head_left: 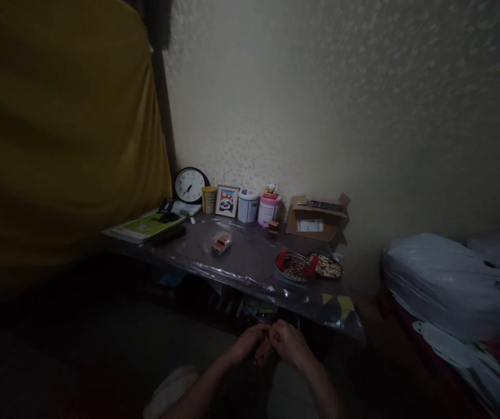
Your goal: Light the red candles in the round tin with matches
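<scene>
From my remote seat I see the left hand [250, 340] gripping a small reddish-brown piece [264, 348] just in front of the table's near edge, while the right hand [289, 344] curls in from the right, too dimly lit for me to tell whether its fingertips are closed on it. With the piece up between both hands and not set down, I judge this handling unfinished, though I cannot tell how much is left. Beyond, on the table [250, 256], similar reddish-brown pieces [221, 245] lie left of a round dish [294, 270], with a cardboard box [293, 221] at the far right.
</scene>
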A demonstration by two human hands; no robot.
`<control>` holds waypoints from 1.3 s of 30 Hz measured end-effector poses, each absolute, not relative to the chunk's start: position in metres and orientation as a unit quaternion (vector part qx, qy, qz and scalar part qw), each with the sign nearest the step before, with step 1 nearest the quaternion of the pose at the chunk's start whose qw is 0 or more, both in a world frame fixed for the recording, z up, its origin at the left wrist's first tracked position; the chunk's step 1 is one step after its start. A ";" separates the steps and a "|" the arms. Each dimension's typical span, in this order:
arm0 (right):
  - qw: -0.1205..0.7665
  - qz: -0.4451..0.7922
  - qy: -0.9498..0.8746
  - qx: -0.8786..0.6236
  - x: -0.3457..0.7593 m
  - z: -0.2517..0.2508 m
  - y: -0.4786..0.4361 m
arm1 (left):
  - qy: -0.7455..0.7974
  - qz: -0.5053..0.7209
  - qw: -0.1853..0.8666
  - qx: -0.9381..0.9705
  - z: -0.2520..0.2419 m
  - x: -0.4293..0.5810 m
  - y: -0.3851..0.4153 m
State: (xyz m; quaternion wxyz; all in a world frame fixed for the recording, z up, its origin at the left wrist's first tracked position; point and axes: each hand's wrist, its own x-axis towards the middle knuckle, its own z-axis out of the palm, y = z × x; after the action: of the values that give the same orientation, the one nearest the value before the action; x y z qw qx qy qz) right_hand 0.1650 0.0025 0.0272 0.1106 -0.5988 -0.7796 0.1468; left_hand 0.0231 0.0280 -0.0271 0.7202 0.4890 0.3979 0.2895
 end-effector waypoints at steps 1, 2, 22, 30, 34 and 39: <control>0.110 0.148 -0.779 -0.600 0.165 0.027 0.003 | 0.397 0.288 0.719 0.492 -0.028 0.023 0.029; 0.109 0.150 -0.778 -0.601 0.165 0.027 0.003 | 0.397 0.287 0.718 0.494 -0.030 0.024 0.029; 0.084 0.165 -0.797 -0.575 0.163 0.039 -0.002 | 0.405 0.284 0.700 0.515 -0.022 0.023 0.024; 0.088 0.148 -0.811 -0.559 0.164 0.037 -0.004 | 0.401 0.293 0.692 0.524 -0.029 0.023 0.026; 0.103 0.139 -0.811 -0.558 0.165 0.038 -0.005 | 0.395 0.307 0.695 0.517 -0.028 0.024 0.027; 0.192 0.189 -0.795 -0.544 0.168 0.038 0.002 | 0.371 0.346 0.709 0.490 -0.016 0.018 0.024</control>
State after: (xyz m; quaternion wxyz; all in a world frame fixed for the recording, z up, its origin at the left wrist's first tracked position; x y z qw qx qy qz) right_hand 0.1680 0.0024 0.0383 0.1922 -0.5442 -0.7945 0.1888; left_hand 0.0181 0.0237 -0.0159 0.7093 0.4896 0.3710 0.3456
